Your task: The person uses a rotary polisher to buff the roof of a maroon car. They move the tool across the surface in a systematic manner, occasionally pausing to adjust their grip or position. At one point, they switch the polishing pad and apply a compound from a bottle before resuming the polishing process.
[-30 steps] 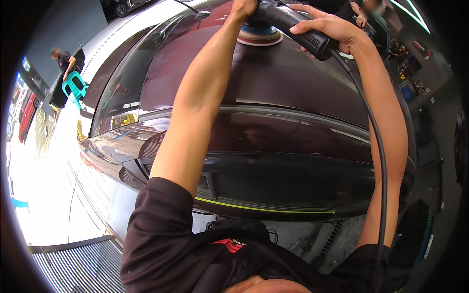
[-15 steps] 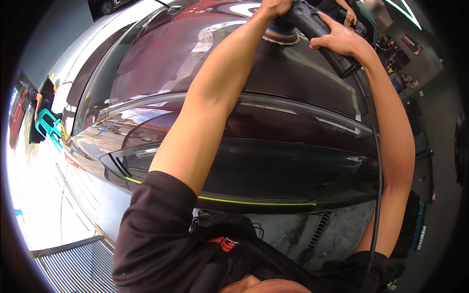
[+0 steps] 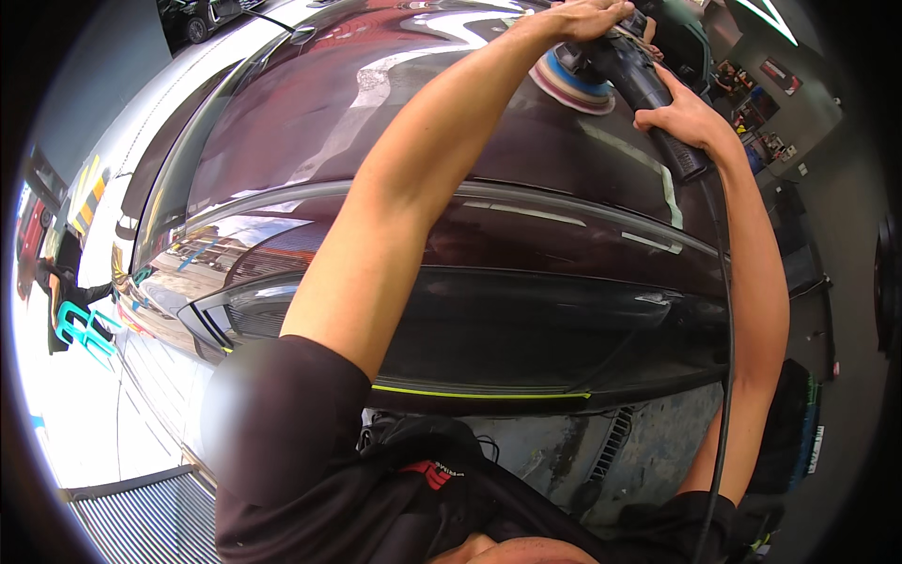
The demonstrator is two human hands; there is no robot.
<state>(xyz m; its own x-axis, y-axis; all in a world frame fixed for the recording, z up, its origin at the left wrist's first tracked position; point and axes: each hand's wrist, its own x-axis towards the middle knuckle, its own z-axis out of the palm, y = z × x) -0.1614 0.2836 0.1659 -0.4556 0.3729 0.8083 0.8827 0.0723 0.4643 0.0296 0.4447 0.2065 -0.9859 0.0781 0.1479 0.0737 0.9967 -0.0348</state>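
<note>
A black car polisher (image 3: 639, 80) with a round layered pad (image 3: 571, 86) in blue and whitish-pink is on the dark maroon roof (image 3: 451, 122) of a car. My left hand (image 3: 590, 19) lies over the polisher's head, fingers reaching across its top. Lower down, my right hand (image 3: 691, 120) wraps the body near its rear end, thumb on the near side. The pad's near edge looks to be at the glossy paint; whether its whole face touches, I cannot tell. From the tool's rear, a black cord (image 3: 723, 282) hangs along my right forearm.
The car's dark side windows (image 3: 526, 320) run below the roof, close to my body. At the left, a person in dark clothes (image 3: 66, 277) is by a turquoise plastic chair (image 3: 85, 329). A floor grate (image 3: 141, 512) lies at lower left. Another person's hand (image 3: 650, 30) shows beyond the polisher.
The polisher has moved right and slightly nearer along the roof, with both hands still on it. More of its pad shows. The view has shifted slightly, and the person at left appears lower.
</note>
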